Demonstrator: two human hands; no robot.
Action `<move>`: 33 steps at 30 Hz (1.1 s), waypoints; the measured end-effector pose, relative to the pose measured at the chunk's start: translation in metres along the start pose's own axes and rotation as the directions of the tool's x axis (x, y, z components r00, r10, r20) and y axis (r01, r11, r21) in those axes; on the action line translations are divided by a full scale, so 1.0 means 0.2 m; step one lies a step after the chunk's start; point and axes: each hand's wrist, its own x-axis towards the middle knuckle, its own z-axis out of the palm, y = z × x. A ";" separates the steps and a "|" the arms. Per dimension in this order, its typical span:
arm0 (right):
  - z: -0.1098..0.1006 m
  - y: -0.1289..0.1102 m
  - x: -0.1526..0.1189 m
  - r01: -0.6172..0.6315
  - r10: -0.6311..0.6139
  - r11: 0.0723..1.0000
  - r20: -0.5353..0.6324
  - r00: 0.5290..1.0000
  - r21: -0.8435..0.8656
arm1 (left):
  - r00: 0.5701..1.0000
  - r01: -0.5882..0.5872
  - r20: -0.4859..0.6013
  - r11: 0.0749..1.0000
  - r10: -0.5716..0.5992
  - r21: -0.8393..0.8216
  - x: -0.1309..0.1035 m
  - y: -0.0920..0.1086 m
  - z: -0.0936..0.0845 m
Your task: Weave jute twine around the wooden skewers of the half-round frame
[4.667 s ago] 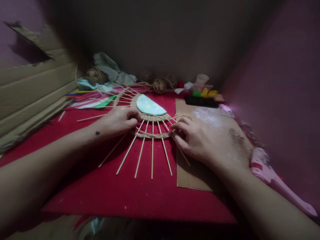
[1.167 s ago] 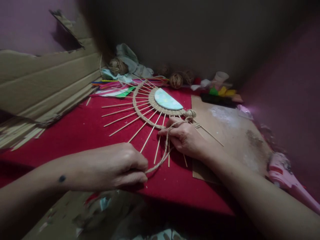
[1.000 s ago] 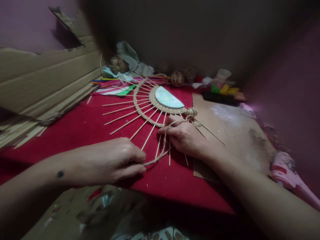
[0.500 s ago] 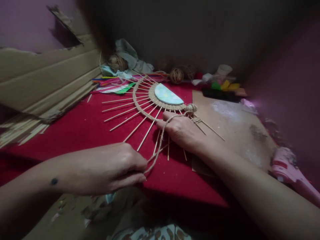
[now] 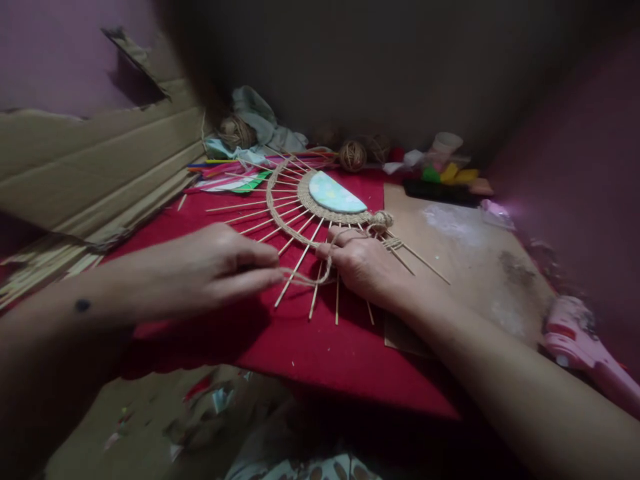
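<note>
A half-round woven piece with thin wooden sticks [image 5: 293,291] fanning outward lies on the red cloth. At its centre is a pale blue-green half disc [image 5: 336,193], edged by a woven twine band [image 5: 306,193]. An outer twine band [image 5: 273,208] curves across the sticks on the left. My left hand [image 5: 235,267] pinches a loop of jute twine [image 5: 305,279] to the left of the lower sticks. My right hand [image 5: 361,263] is closed over the lower sticks where the outer band ends; its fingertips are partly hidden. A small twine bundle [image 5: 383,220] sits at the right corner.
Cardboard [image 5: 100,153] leans at the left above loose sticks [image 5: 30,267]. Twine balls [image 5: 353,153] and cloth scraps [image 5: 260,117] lie at the back. A brown board [image 5: 465,267] is under the right side, with a pink glue gun [image 5: 575,333] beside it.
My left hand has moved up and left with the twine, drawing its loop lower and flatter across the sticks. My right hand stays almost in place.
</note>
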 end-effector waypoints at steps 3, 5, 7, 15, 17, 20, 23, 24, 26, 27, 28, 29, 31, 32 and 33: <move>-0.01 0.02 -0.01 0.023 -0.012 0.994 -0.107 0.994 0.110 | 0.991 0.129 -0.025 0.992 -0.129 0.005 0.12 -0.11 -0.07; -0.03 0.04 -0.02 -0.059 0.128 0.937 -0.182 0.975 0.344 | 0.966 0.255 -0.031 0.965 -0.257 -0.059 0.21 -0.20 -0.09; -0.05 0.06 -0.03 -0.151 0.322 0.783 -0.186 0.928 0.603 | 0.946 0.321 0.006 0.934 -0.324 -0.160 0.27 -0.28 -0.09; -0.08 0.08 -0.04 -0.156 0.601 0.310 -0.066 0.796 0.938 | 0.941 0.321 0.041 0.849 -0.336 -0.419 0.30 -0.40 -0.01; -0.10 0.07 -0.04 -0.137 0.646 0.371 -0.149 0.749 0.919 | 0.932 0.331 0.026 0.821 -0.361 -0.466 0.30 -0.40 -0.01; -0.14 0.05 -0.05 -0.100 0.657 0.559 -0.366 0.659 0.823 | 0.918 0.356 0.017 0.803 -0.397 -0.479 0.30 -0.41 0.00; -0.17 0.06 -0.06 -0.077 0.608 0.681 -0.504 0.614 0.728 | 0.922 0.346 0.020 0.802 -0.386 -0.488 0.30 -0.42 0.00; -0.18 0.07 -0.06 -0.081 0.604 0.690 -0.511 0.612 0.719 | 0.924 0.341 0.020 0.800 -0.381 -0.494 0.30 -0.43 0.00; -0.19 0.09 -0.06 -0.107 0.623 0.680 -0.495 0.606 0.725 | 0.924 0.339 0.021 0.791 -0.382 -0.509 0.30 -0.44 0.00; -0.19 0.10 -0.06 -0.126 0.640 0.667 -0.478 0.602 0.735 | 0.922 0.339 0.019 0.784 -0.387 -0.520 0.29 -0.44 0.00; -0.19 0.12 -0.07 -0.149 0.657 0.652 -0.456 0.601 0.743 | 0.919 0.341 0.017 0.775 -0.393 -0.531 0.29 -0.44 0.00; -0.19 0.14 -0.07 -0.174 0.669 0.643 -0.435 0.603 0.746 | 0.917 0.342 0.014 0.766 -0.399 -0.544 0.29 -0.44 0.00; -0.19 0.17 -0.08 -0.229 0.655 0.660 -0.399 0.641 0.716 | 0.914 0.335 0.003 0.749 -0.406 -0.572 0.28 -0.43 -0.01; -0.19 0.18 -0.08 -0.253 0.613 0.704 -0.389 0.687 0.663 | 0.914 0.325 -0.008 0.744 -0.405 -0.584 0.28 -0.42 -0.01; -0.20 0.20 -0.08 -0.268 0.544 0.772 -0.381 0.748 0.577 | 0.914 0.316 -0.018 0.741 -0.405 -0.592 0.27 -0.42 -0.01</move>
